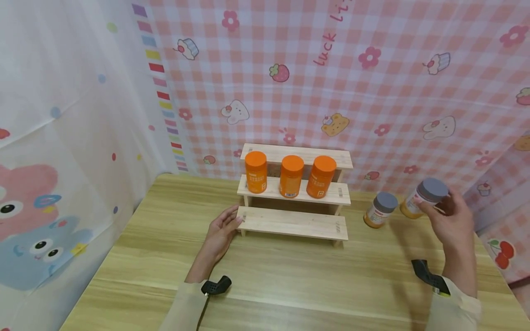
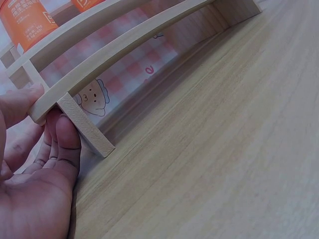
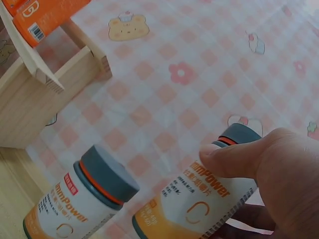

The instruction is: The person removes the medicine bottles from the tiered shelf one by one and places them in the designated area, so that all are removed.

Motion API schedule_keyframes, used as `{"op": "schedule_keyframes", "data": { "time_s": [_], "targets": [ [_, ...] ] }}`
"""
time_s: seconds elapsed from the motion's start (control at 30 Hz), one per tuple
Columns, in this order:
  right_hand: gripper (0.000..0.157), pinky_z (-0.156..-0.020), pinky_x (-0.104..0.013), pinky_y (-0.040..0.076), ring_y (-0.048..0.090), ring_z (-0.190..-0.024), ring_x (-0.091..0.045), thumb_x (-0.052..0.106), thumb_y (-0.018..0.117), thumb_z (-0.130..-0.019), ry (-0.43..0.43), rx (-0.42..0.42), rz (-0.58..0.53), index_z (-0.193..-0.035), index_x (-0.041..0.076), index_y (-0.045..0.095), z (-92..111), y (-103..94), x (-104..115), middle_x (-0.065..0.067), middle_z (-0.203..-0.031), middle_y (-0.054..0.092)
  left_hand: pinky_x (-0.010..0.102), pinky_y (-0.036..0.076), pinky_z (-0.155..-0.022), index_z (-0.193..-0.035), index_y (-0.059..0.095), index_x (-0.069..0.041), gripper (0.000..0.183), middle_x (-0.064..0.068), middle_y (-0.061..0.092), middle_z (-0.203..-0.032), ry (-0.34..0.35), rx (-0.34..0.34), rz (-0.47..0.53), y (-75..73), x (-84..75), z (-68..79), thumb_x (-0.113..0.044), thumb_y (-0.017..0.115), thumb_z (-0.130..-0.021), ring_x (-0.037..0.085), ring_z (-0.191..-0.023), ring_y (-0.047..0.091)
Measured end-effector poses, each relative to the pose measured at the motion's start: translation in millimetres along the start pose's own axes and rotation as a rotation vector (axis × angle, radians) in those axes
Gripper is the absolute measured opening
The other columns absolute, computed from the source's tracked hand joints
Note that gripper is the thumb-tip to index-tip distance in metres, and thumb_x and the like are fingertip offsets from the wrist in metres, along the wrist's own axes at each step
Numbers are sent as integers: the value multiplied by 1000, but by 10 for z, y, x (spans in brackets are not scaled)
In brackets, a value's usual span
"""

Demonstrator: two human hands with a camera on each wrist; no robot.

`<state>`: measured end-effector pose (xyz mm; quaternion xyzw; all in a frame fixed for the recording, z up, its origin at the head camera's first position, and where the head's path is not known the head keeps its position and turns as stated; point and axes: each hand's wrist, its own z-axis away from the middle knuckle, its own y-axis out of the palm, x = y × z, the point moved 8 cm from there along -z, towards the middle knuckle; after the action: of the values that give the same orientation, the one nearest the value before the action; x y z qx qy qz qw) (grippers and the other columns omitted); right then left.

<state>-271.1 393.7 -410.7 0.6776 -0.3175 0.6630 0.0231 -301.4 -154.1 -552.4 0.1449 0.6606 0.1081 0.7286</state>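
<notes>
A three-step wooden shelf (image 1: 291, 222) stands on the table, with three orange bottles (image 1: 292, 177) in a row on its middle step. My left hand (image 1: 221, 231) pinches the left end of the lowest step, thumb on top and fingers curled beneath, as the left wrist view shows. At the right, my right hand (image 1: 453, 220) grips a grey-capped supplement bottle (image 3: 194, 199), white and yellow, thumb across its upper label. Just left of it stands a matching grey-capped bottle (image 1: 380, 210), which no hand touches.
Behind the shelf hangs a pink checked cloth (image 1: 265, 92) with cartoon prints. A white patterned curtain (image 1: 74, 138) falls along the left side. The wood-grain table (image 1: 290, 285) extends in front of the shelf. Black wrist straps (image 1: 217, 286) sit at both sleeves.
</notes>
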Motion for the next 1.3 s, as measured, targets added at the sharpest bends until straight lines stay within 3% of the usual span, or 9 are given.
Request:
{"op": "schedule_keyframes", "data": {
  "time_s": [0.13, 0.37, 0.47, 0.63, 0.8, 0.93, 1.03, 1.13, 1.3],
  "targets": [
    [66, -78, -3, 42, 51, -102, 13, 25, 77, -93, -38, 79, 58, -151, 36, 49, -24, 44, -103, 33, -110, 54, 21, 56, -89, -151, 45, 0, 53, 1, 60, -114, -1, -2, 1, 11, -12, 8, 2, 59, -100, 10, -104, 63],
    [57, -74, -4, 46, 55, -97, 18, 11, 78, -92, -112, 183, 21, -141, 27, 55, -76, 101, -291, 33, -106, 58, 21, 56, -89, -151, 44, 0, 54, 1, 60, -113, -1, -4, 3, 15, -14, 10, 2, 60, -100, 10, -103, 63],
    [53, -74, -4, 46, 54, -94, 19, 15, 77, -92, -102, 213, 52, -138, 28, 53, -86, 113, -356, 36, -101, 57, 21, 56, -89, -152, 44, 0, 54, 1, 60, -113, -1, -4, 7, 11, -11, 8, 2, 59, -100, 10, -103, 63],
    [66, -74, -6, 45, 51, -93, 20, 28, 76, -95, -61, 266, 127, -151, 20, 43, -99, 157, -457, 39, -100, 52, 21, 55, -89, -151, 44, 0, 53, 1, 60, -113, 2, -4, 8, 4, -10, 5, 2, 59, -100, 10, -103, 63],
    [81, -75, -5, 47, 50, -92, 21, 30, 75, -95, -44, 299, 146, -160, 7, 31, -99, 200, -534, 39, -101, 49, 21, 55, -89, -152, 44, 0, 53, 1, 60, -114, 0, 0, 3, 10, -15, 10, 3, 59, -100, 10, -104, 63],
    [84, -76, -6, 48, 49, -94, 21, 28, 73, -97, -38, 332, 161, -160, 2, 26, -82, 233, -578, 28, -112, 52, 21, 55, -90, -152, 44, -1, 53, 1, 60, -114, -3, 6, 5, 17, -15, 17, 3, 58, -101, 10, -104, 63],
    [84, -77, -7, 48, 47, -96, 20, 30, 72, -98, -24, 355, 177, -161, 3, 23, -72, 248, -605, 8, -128, 57, 21, 55, -91, -152, 44, -1, 53, 1, 60, -115, -2, 8, 7, 18, -18, 20, 2, 58, -101, 10, -105, 63],
    [85, -79, -7, 48, 46, -99, 19, 33, 71, -98, -6, 364, 178, -163, 8, 23, -76, 255, -629, -10, -142, 53, 21, 55, -91, -152, 44, -1, 53, 1, 60, -115, -2, 7, 5, 14, -19, 20, 2, 58, -101, 10, -105, 63],
    [84, -80, -7, 48, 49, -107, 13, 36, 71, -98, 0, 373, 174, -163, 13, 24, -83, 265, -658, -19, -149, 48, 21, 56, -90, -152, 44, -1, 53, 2, 59, -116, -7, 11, -2, 17, -21, 15, 2, 58, -102, 10, -105, 63]
  ]
}}
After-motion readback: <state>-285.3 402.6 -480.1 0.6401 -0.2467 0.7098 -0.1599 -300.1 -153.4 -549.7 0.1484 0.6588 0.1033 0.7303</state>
